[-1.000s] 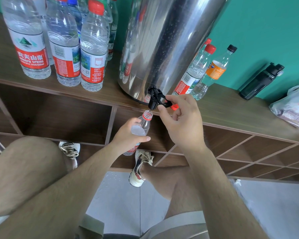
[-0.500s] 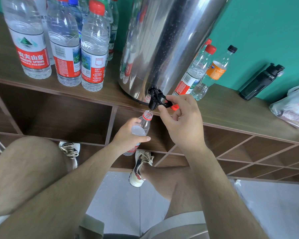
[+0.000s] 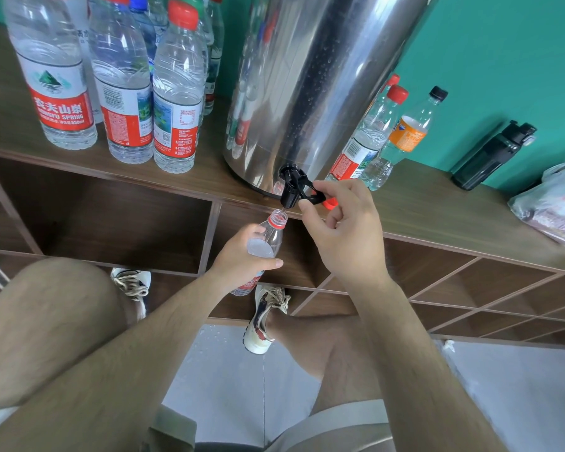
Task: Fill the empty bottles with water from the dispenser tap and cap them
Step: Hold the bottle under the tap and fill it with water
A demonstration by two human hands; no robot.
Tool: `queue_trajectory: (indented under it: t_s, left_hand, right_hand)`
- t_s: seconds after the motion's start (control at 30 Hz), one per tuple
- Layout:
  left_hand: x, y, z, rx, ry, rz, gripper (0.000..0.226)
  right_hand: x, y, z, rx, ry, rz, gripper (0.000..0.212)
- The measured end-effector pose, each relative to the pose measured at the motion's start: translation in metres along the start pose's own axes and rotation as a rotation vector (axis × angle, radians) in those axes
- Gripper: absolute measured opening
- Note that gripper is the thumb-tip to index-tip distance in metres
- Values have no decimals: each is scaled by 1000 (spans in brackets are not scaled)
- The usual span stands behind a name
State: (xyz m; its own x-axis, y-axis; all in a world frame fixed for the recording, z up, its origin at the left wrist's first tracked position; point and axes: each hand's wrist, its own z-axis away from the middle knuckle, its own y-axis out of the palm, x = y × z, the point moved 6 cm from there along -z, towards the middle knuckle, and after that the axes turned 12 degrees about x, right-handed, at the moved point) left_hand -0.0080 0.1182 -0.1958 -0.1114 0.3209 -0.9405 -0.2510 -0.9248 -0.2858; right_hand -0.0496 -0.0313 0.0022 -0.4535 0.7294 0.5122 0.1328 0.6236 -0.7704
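A steel water dispenser (image 3: 310,79) stands on the wooden shelf top (image 3: 437,203), its black tap (image 3: 296,187) jutting over the edge. My left hand (image 3: 242,259) grips an uncapped clear bottle (image 3: 271,234) with a red neck ring, mouth right under the spout. A thin stream of water falls into it. My right hand (image 3: 343,230) pinches the tap's black lever and also holds a red cap (image 3: 330,203) in its fingers.
Several capped water bottles (image 3: 121,86) with red labels stand left of the dispenser. To its right are a red-capped bottle (image 3: 369,132), an orange-labelled bottle (image 3: 405,135), a black flask (image 3: 493,154) and a plastic bag (image 3: 552,203). Open cubbies lie below the shelf top.
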Motion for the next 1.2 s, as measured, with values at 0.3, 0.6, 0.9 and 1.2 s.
queue_trajectory:
  t_s: [0.3, 0.6, 0.9, 1.2]
  left_hand:
    - [3, 1, -3, 4, -9, -13, 79]
    - [5, 1, -2, 12, -17, 4, 79]
    - [9, 2, -4, 15, -24, -8, 79]
    - [10, 2, -3, 15, -18, -6, 79]
  right_hand:
    - [0, 0, 0, 3, -5, 2, 28]
    - [0, 0, 1, 2, 5, -10, 28]
    - [1, -1, 0, 8, 5, -4, 28]
    - [1, -2, 0, 1, -7, 9, 28]
